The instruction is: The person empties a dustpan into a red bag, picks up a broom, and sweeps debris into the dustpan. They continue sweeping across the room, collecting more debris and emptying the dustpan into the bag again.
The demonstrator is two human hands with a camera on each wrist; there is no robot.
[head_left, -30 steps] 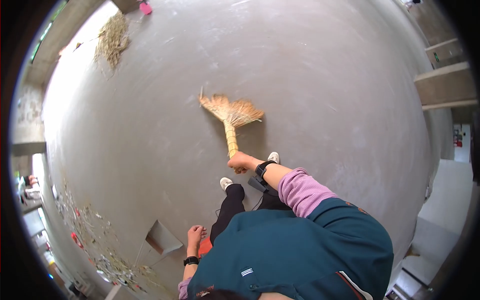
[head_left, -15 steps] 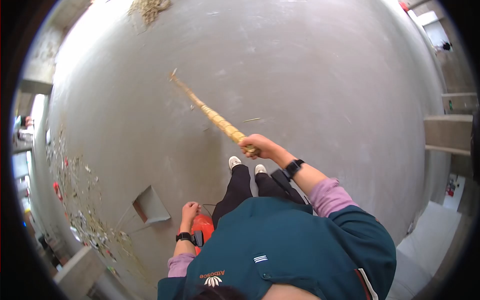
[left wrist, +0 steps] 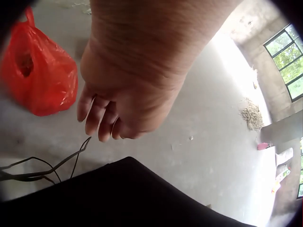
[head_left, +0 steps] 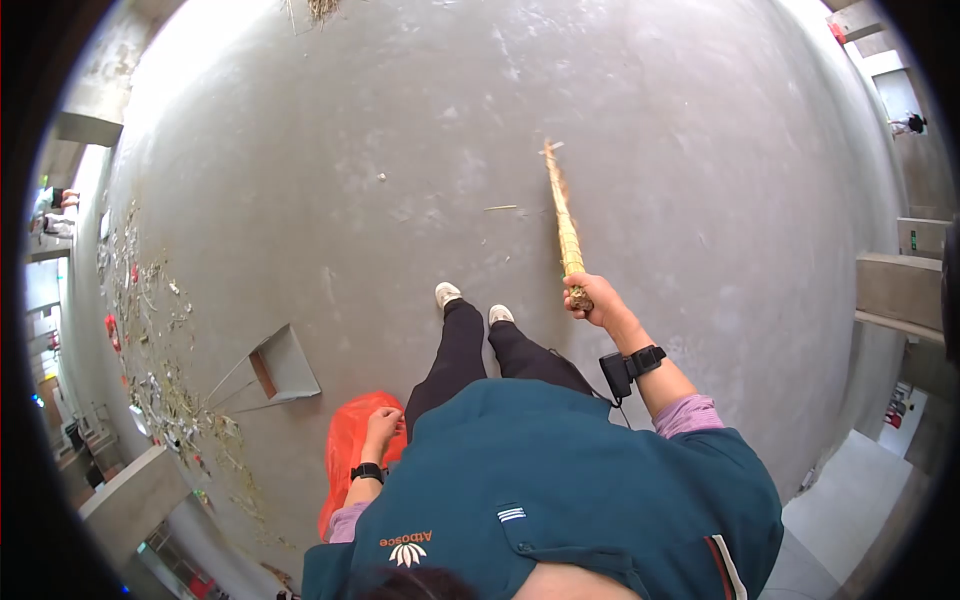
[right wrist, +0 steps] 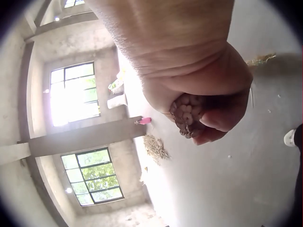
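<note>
My right hand (head_left: 600, 299) grips a straw broom (head_left: 566, 230) by the butt of its bound handle. The broom points away from me over the floor, its head seen edge-on and narrow. In the right wrist view the fingers wrap round the handle, and its cut stalk ends (right wrist: 186, 113) show. On the other side, my left hand (head_left: 382, 425) hangs with loosely curled fingers and nothing in them. It overlaps a red plastic bag (head_left: 343, 435) in the head view, while the left wrist view shows the bag (left wrist: 47, 75) apart from it on the floor.
A grey scoop-like dustpan (head_left: 295, 362) lies on the floor to the left. Beyond it spreads a band of litter and dry stalks (head_left: 185, 400). Straw is heaped (head_left: 322, 8) at the far edge. One loose stalk (head_left: 500, 208) lies ahead of my shoes (head_left: 448, 293).
The broom has swung from ahead of me and the left over to the right, its fanned head turning edge-on. More of the red bag shows. The left hand stays low and holds nothing.
</note>
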